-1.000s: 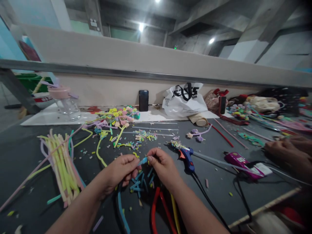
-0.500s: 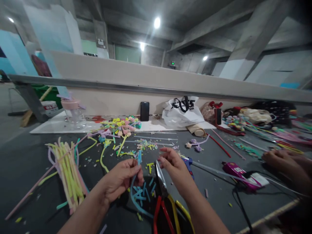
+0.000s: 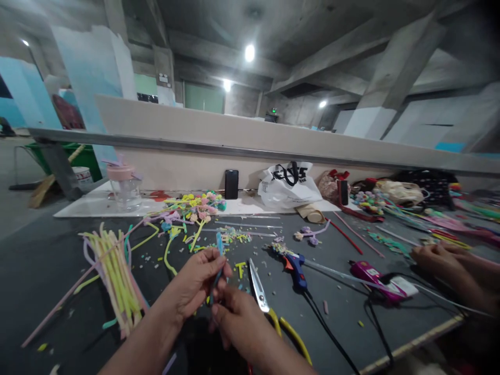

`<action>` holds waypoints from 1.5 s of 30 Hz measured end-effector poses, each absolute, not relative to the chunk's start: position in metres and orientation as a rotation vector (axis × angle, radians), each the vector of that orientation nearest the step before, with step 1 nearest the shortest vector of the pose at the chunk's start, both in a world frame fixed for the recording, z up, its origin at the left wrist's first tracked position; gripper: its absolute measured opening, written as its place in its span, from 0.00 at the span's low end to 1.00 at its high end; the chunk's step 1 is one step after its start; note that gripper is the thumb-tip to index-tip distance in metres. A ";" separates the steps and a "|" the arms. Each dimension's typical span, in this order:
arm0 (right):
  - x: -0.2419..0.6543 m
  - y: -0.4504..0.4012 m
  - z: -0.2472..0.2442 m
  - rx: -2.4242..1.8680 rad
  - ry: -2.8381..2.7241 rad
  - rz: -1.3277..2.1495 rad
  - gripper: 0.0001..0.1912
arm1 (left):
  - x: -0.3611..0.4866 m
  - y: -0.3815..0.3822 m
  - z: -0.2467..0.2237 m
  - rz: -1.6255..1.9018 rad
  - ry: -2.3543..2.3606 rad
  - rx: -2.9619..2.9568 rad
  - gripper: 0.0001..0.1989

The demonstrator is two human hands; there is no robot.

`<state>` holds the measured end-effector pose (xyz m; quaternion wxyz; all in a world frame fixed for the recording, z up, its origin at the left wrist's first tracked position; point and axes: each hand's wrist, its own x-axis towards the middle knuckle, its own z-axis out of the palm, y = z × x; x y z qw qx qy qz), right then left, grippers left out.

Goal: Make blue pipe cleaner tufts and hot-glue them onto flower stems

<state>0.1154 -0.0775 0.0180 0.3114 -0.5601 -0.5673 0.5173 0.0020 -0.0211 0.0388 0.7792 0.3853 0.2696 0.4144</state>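
Observation:
In the head view my left hand point(image 3: 197, 281) pinches a light blue pipe cleaner point(image 3: 219, 244), whose tip stands up above the fingers. My right hand point(image 3: 244, 320) is closed on the same stem just below, touching or nearly touching the left fingertips. Right beside it lie scissors point(image 3: 258, 286) with yellow handles, their blades pointing away from me. A red handle shows only in part below my right wrist. Short blue cut pieces are mostly hidden behind my hands. Small yellow pieces point(image 3: 240, 268) lie just beyond them.
A bundle of pipe cleaners point(image 3: 117, 278) lies at left, with fuzzy flowers point(image 3: 203, 205) behind. A blue glue gun point(image 3: 296, 271) with its cable and a magenta device point(image 3: 373, 278) are at right. A co-worker's hands point(image 3: 449, 265) work at far right. A phone point(image 3: 232, 184) stands upright behind.
My right hand has moved from above the scissors down and left onto the lower part of the blue stem, closing its fingers. The left hand keeps its hold. The view has shifted slightly.

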 end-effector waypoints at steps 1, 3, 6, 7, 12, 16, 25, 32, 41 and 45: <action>0.114 -0.077 0.018 -1.487 -1.518 1.350 0.07 | 0.002 -0.021 0.038 0.890 0.592 0.866 0.13; 0.112 -0.078 0.017 -1.484 -1.553 1.318 0.06 | 0.004 -0.020 0.036 0.894 0.617 0.913 0.13; 0.112 -0.084 0.010 -1.538 -1.580 1.315 0.08 | 0.003 -0.016 0.033 0.933 0.669 0.917 0.15; 0.113 -0.088 0.008 -1.578 -1.589 1.332 0.09 | 0.001 -0.014 0.033 0.962 0.687 0.904 0.15; 0.144 -0.112 0.004 -1.585 -1.847 1.077 0.11 | -0.013 -0.003 0.034 1.059 0.795 0.924 0.16; 0.192 -0.119 0.010 -1.714 -1.824 0.494 0.13 | -0.016 -0.003 0.033 0.941 0.846 1.031 0.15; 0.283 -0.107 0.011 -2.066 -1.647 0.197 0.14 | -0.012 -0.002 0.019 0.708 0.888 1.047 0.14; 0.309 -0.055 0.015 -2.193 -1.367 0.431 0.13 | -0.006 -0.006 0.016 0.613 0.894 1.089 0.16; 0.299 -0.061 0.019 -1.747 -0.999 1.171 0.11 | -0.004 -0.008 0.021 0.589 0.907 1.061 0.17; 0.279 -0.072 0.021 -1.301 -0.739 1.529 0.11 | 0.001 -0.011 0.026 0.637 0.898 1.020 0.14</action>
